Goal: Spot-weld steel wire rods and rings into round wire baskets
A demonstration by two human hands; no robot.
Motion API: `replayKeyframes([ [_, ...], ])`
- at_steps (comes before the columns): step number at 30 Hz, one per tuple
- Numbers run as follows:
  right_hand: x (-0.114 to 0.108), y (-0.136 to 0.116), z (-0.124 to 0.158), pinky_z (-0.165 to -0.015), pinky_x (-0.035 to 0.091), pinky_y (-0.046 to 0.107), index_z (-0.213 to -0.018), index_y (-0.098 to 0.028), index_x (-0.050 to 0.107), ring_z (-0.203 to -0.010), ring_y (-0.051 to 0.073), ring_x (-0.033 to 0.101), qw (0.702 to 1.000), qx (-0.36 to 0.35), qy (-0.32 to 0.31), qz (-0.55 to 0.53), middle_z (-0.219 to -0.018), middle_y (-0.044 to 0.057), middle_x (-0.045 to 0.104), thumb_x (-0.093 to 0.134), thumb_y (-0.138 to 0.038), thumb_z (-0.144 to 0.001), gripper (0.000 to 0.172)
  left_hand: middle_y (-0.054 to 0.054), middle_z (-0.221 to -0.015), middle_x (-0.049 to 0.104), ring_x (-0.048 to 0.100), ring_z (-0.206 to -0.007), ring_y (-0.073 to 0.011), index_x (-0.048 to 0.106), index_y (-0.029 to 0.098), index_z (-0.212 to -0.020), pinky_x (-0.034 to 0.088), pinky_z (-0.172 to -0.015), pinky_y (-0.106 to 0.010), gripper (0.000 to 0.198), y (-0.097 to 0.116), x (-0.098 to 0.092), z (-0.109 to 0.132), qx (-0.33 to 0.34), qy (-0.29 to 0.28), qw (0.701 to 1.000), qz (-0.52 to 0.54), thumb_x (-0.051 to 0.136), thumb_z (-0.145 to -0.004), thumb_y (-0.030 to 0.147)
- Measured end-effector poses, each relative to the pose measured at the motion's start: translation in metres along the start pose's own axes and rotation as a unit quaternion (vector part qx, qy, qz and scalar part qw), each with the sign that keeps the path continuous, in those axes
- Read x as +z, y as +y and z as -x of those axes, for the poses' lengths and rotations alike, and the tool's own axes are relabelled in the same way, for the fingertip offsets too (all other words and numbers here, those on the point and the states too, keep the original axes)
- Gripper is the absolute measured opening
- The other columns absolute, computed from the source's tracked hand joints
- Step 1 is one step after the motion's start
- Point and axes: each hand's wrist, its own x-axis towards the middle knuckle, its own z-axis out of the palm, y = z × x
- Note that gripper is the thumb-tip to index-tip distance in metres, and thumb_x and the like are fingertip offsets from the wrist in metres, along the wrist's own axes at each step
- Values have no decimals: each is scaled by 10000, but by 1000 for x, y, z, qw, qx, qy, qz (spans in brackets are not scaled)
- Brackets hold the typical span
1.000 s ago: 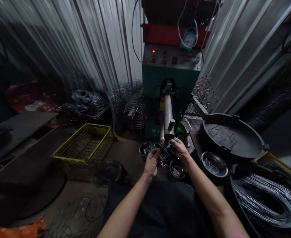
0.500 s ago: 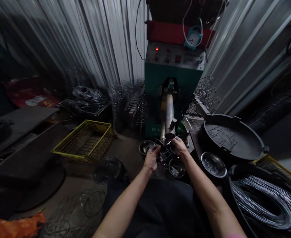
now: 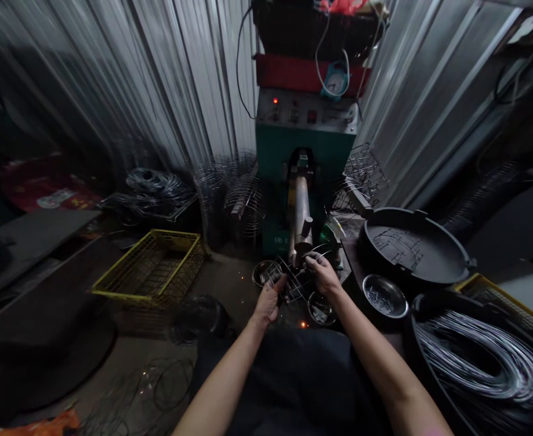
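A small wire rack (image 3: 296, 283) is at the tip of the metal arm (image 3: 302, 209) of a green machine (image 3: 273, 157). My left hand (image 3: 270, 300) is closed on the rack's left side, thumb on top. My right hand (image 3: 321, 272) pinches something too small to make out beside the arm's tip, at the rack's right; a thin curved wire shows just above it. Orange sparks glow below the rack and on the floor. Metal bowls with small parts sit left of the rack (image 3: 260, 274) and below it (image 3: 321, 309).
A yellow wire basket (image 3: 151, 297) stands at left. To the right are a round black tray (image 3: 414, 242) with wire pieces, a bowl of small rods (image 3: 385, 297) and a tub of long wires (image 3: 489, 357). Wire coils (image 3: 152, 181) lie by the corrugated wall.
Sparks have appeared below the rack and on the floor. The rack looks more tilted, and a curved wire now shows above my right hand. The view has shifted slightly.
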Motion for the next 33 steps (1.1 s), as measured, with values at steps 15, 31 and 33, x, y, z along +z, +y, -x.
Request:
replayKeyframes([
  [15, -55, -35, 112, -835, 392, 372, -1079, -255, 546, -967, 239, 524, 862, -253, -86, 430, -1052, 69, 580, 641, -349, -646, 452, 71, -477, 427, 286, -327, -15, 536, 183, -699, 212, -299, -139, 245, -10, -108, 111, 35, -86, 981, 168, 704, -610, 338],
  [31, 45, -43, 127, -488, 298, 168, -648, -116, 585, -499, 61, 399, 773, -256, -212, 540, -523, -40, 467, 520, -434, -759, 343, -53, -916, 625, 560, -779, -131, 489, 177, -1170, 406, -716, -247, 541, 78, -75, 123, 230, -82, 929, -279, 574, -707, 442],
  [33, 43, -40, 123, -501, 311, 167, -679, -113, 602, -523, 69, 422, 802, -203, -195, 527, -551, -36, 496, 512, -452, -753, 358, -28, -718, 617, 530, -622, -107, 528, 135, -1136, 403, -600, -225, 529, 83, -53, 119, 186, -125, 919, -325, 554, -716, 455],
])
